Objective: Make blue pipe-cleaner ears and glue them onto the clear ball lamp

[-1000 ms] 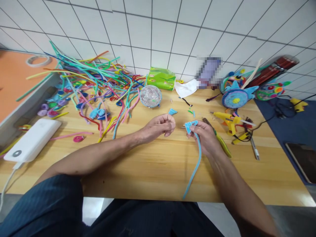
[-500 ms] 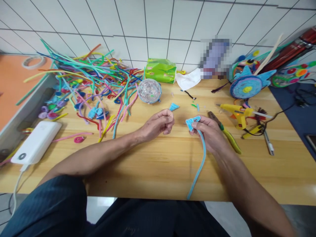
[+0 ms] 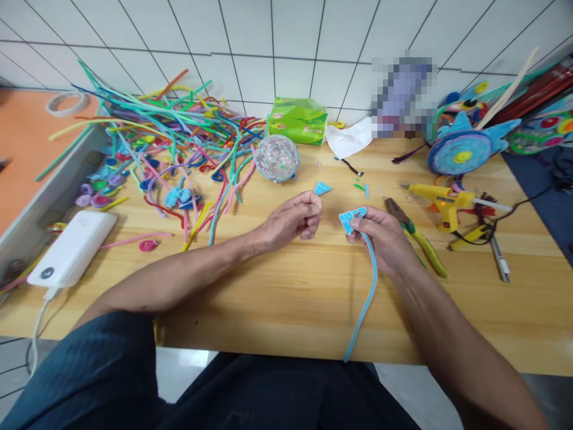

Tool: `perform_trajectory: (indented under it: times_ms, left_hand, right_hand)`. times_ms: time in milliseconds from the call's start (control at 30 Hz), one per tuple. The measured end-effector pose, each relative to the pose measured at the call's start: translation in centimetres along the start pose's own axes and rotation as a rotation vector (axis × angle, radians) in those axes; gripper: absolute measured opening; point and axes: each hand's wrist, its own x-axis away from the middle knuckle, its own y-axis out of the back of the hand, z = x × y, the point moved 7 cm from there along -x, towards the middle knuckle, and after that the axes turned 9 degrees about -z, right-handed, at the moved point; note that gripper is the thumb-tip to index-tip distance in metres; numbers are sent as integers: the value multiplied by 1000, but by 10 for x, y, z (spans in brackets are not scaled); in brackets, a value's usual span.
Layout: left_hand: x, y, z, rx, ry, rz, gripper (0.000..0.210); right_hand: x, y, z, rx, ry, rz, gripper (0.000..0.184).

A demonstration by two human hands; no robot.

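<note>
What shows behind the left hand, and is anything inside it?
Just beyond the left hand, a small blue piece lies on the table. The curled fingers hide the hand's inside; whether it holds anything cannot be told.

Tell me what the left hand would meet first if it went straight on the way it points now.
Likely the small blue piece just beyond the left hand, though the hand's height above the table is unclear, so it might pass over.

The near pipe cleaner [image 3: 374, 272] is light blue, the glue gun [image 3: 441, 197] yellow, the worktop [image 3: 277, 304] grained tan, the white wall [image 3: 295, 27] dark-gridded.
</note>
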Motion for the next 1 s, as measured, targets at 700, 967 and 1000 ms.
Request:
perform_trajectory:
  times_ms: [700,967,1000]
  left_hand:
    - [3,-4,6,76,42,56,27]
    - [2,-4,8,69,91,55,25]
    - [2,-4,9,64,93,50,24]
  right_hand:
    - [0,-2,-2,13,3,10,22]
    - [0,-2,-3,13,7,3,19]
    - [0,-2,-3,15,7,4,19]
